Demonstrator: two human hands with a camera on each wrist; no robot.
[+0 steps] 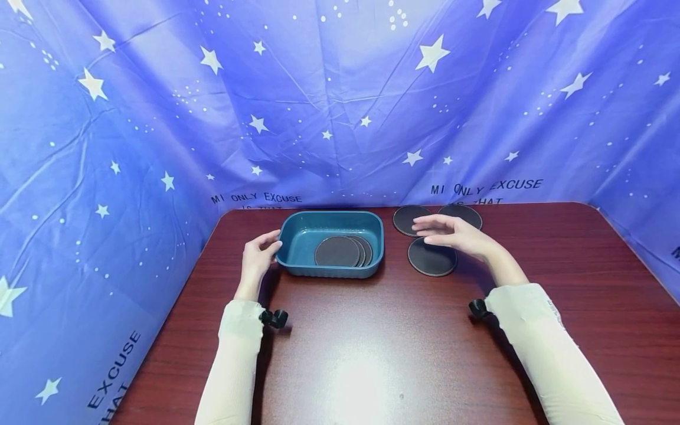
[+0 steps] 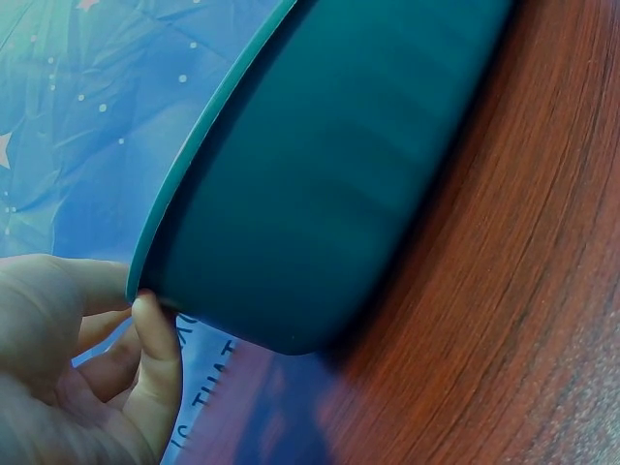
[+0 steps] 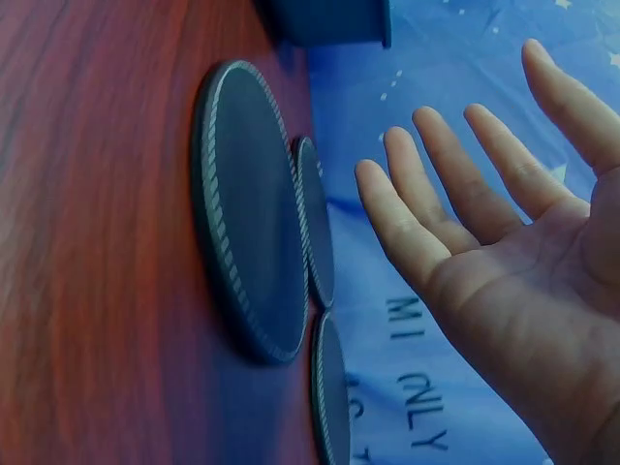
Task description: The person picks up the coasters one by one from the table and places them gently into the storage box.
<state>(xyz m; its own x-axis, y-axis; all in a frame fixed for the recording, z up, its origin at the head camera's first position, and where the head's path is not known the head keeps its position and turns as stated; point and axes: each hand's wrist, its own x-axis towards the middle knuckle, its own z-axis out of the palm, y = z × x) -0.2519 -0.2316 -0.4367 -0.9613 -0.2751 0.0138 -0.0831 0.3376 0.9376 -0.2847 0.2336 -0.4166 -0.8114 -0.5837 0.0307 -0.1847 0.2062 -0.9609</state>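
A teal rectangular basin (image 1: 297,268) stands at the back of the table, left of centre. Inside it, toward the right, several round black coasters (image 1: 337,252) lie overlapping. My left hand (image 1: 258,255) pinches the basin's left rim between thumb and fingers, as the left wrist view also shows. To the basin's right, a black coaster (image 1: 432,257) with a stitched-looking edge lies flat in front of two others, a left one (image 1: 408,219) and a right one (image 1: 467,216). Above these coasters hovers my right hand (image 1: 455,234), palm empty, fingers extended and spread.
The dark red wooden table (image 1: 340,330) has its back edge against a blue curtain (image 1: 329,106) with white stars and lettering. Black clips (image 1: 275,319) sit at both wrists, near the ends of the pale sleeves.
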